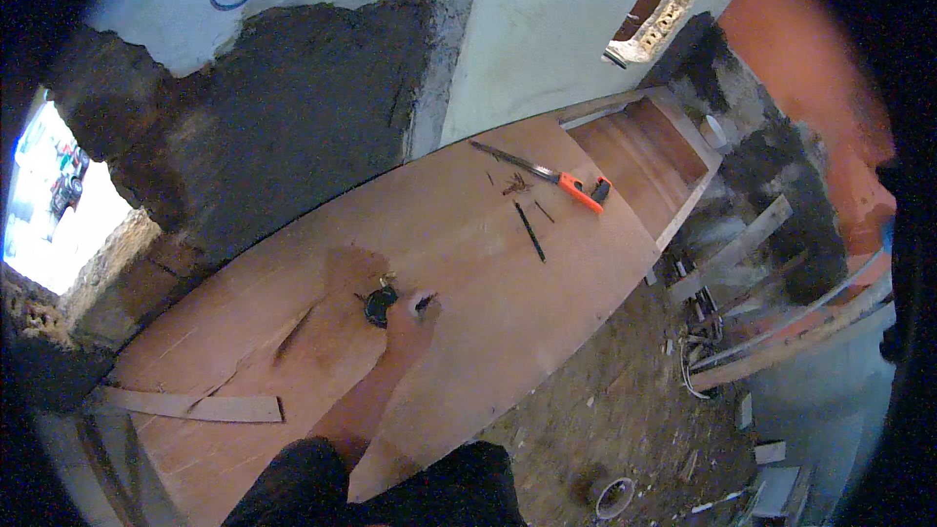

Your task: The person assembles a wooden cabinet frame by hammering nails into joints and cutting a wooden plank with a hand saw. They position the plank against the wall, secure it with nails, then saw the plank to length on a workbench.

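Note:
My left hand [414,320] reaches out over a large reddish-brown wooden panel [459,332], its fingers curled. It seems to grip a round black object [379,306], with a small yellowish bit by its upper edge; I cannot make out its exact kind. Farther off on the panel lies a handsaw [527,166] with an orange and black handle. Nearer than the saw are a thin dark stick [530,231] and a shorter sliver [544,212]. Small dark scraps [514,183] lie beside the blade. My right hand is not in view.
A pale wooden strip [210,407] lies across the panel's near left end. At the far right end is a framed opening [639,166]. Rough walls [322,88] stand behind. Debris, planks [732,246] and a round container [615,498] are on the floor at right.

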The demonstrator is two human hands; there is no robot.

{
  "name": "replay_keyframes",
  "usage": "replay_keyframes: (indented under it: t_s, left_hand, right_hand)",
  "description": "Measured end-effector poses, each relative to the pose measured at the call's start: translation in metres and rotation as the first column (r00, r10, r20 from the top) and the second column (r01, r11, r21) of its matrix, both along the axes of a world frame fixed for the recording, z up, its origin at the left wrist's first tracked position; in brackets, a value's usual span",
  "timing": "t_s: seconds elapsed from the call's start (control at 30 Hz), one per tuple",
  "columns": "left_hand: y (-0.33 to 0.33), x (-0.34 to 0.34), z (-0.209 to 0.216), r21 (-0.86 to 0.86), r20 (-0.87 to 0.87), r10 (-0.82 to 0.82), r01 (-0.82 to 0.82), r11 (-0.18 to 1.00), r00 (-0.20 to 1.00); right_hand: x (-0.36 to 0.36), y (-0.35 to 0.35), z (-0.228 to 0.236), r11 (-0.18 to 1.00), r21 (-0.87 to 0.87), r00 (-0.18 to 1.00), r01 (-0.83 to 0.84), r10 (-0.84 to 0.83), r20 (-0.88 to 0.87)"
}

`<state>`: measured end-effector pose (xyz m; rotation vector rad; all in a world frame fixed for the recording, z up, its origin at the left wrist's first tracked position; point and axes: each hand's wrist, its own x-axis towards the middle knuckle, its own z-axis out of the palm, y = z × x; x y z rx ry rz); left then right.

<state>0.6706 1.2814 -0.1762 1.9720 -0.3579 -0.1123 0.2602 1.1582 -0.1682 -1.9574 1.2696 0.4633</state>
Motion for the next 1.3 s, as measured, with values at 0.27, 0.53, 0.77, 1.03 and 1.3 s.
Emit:
replay_keyframes:
  t_s: [0.27, 0.53, 0.77, 1.03, 1.3]
  left_hand:
    - [-0.147, 0.135, -0.007, 0.030, 0.193, 0.125, -0.133, 0.991, 0.973]
    - [-0.305, 0.242, -0.037, 0.349, 0.092, 0.134, -0.158, 0.924, 0.987]
    - [-0.318, 0.250, -0.051, 0.389, 0.110, 0.148, -0.179, 0.903, 0.983]
    - [-0.319, 0.253, -0.042, 0.408, 0.097, 0.168, -0.193, 0.892, 0.981]
    - [-0.302, 0.247, -0.038, 0.320, 0.073, 0.183, -0.197, 0.927, 0.980]
  right_hand:
    - [0.052, -0.115, -0.008, 0.997, 0.028, 0.997, -0.076, 0.076, -0.013]
    - [0.083, -0.269, -0.029, 0.994, 0.079, 0.996, -0.078, 0.082, -0.046]
    - [0.040, -0.338, -0.024, 0.984, 0.154, 0.992, 0.092, -0.077, -0.103]
    - [-0.022, -0.333, -0.019, 0.934, 0.231, 0.955, 0.271, -0.232, -0.183]
    - [-0.032, -0.330, -0.029, 0.921, 0.264, 0.954, 0.285, -0.246, -0.172]
